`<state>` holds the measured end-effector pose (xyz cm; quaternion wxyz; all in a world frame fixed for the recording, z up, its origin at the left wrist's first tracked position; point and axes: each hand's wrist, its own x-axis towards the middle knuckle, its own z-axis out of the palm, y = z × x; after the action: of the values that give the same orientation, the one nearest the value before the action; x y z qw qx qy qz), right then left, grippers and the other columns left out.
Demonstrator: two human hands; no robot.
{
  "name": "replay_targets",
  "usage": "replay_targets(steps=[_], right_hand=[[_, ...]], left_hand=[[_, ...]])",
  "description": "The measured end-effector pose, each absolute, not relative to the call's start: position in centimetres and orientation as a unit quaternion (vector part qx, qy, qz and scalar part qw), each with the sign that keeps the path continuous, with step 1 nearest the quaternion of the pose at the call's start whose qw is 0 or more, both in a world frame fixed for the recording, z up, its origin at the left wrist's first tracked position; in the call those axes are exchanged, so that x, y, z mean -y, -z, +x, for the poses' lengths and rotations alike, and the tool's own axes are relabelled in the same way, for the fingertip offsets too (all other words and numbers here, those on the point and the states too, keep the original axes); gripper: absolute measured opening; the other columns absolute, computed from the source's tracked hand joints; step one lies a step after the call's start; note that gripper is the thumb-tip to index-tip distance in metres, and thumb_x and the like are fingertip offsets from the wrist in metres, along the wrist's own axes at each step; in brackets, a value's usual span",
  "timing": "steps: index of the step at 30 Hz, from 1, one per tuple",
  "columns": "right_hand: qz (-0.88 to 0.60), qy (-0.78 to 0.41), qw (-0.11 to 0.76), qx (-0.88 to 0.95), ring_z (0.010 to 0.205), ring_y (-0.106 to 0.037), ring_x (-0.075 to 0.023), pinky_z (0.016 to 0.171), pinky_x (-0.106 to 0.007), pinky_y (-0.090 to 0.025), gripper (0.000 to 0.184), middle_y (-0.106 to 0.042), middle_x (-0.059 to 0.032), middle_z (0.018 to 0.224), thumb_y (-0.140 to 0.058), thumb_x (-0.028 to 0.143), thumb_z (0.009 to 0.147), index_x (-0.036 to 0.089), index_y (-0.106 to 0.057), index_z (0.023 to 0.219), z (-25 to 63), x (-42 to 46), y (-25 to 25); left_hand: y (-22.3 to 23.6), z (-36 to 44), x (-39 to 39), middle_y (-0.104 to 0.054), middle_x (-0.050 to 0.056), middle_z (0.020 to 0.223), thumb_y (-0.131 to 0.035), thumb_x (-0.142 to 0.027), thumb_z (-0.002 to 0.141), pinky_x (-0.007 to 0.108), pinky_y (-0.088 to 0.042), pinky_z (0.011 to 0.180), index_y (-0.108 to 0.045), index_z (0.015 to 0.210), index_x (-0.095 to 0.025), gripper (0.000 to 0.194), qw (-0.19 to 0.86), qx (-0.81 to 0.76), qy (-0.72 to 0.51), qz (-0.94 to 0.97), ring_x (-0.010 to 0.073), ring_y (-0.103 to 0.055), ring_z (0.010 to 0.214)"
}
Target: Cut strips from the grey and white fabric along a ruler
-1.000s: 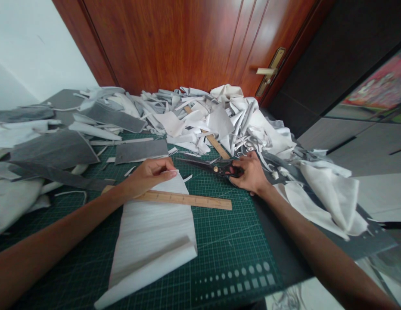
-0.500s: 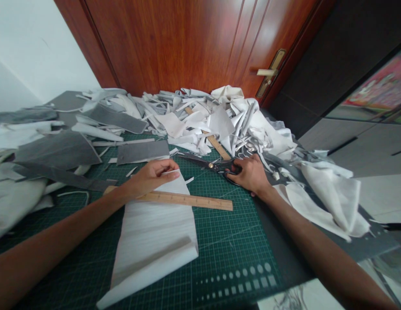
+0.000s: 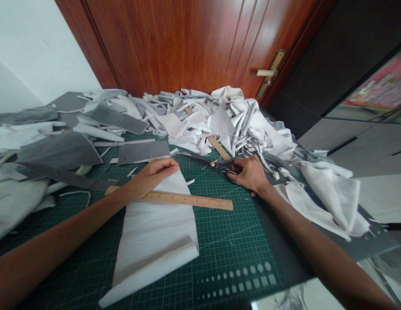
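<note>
Gripping black tailor's shears (image 3: 208,164) by their handles, the right hand (image 3: 250,175) is closing around them, with the blades pointing left toward the other hand. The left hand (image 3: 153,174) is curling over the top edge of a white fabric (image 3: 155,232); whether it is pinching the cloth cannot be told. A wooden ruler (image 3: 187,200) is lying across the fabric just below that hand, on a green cutting mat (image 3: 239,241). Beyond both hands, a heap of white and gray fabric scraps (image 3: 213,125) is piling up against a wooden door (image 3: 174,47).
</note>
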<state>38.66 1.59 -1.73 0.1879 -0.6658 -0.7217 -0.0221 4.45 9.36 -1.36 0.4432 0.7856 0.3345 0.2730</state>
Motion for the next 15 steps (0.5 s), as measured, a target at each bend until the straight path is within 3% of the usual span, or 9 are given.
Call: replay_targets(steps=[5, 15], right_hand=[[-0.662, 0.025, 0.203, 0.721, 0.059, -0.055, -0.0193, 0.088, -0.042, -0.044, 0.027, -0.062, 0.0012, 0.057, -0.065, 0.042, 0.081, 0.026, -0.053, 0.063, 39.02, -1.73, 1.79], [-0.685, 0.086, 0.162, 0.705, 0.063, -0.061, -0.0215, 0.086, -0.042, -0.043, 0.027, -0.068, -0.0014, 0.064, -0.068, 0.043, 0.084, 0.026, -0.055, 0.067, 39.09, -1.64, 2.02]], left_hand=[[1.39, 4.4, -9.32, -0.059, -0.002, 0.081, -0.059, -0.044, 0.096, 0.027, -0.042, 0.075, -0.065, 0.087, -0.02, 0.027, 0.44, -0.335, -0.279, 0.785, 0.0157, -0.053, 0.076], [1.27, 4.39, -8.94, -0.064, 0.003, 0.096, -0.056, -0.037, 0.095, 0.028, -0.047, 0.078, -0.065, 0.103, -0.021, 0.02, 0.412, -0.324, -0.302, 0.796, 0.0193, -0.06, 0.088]])
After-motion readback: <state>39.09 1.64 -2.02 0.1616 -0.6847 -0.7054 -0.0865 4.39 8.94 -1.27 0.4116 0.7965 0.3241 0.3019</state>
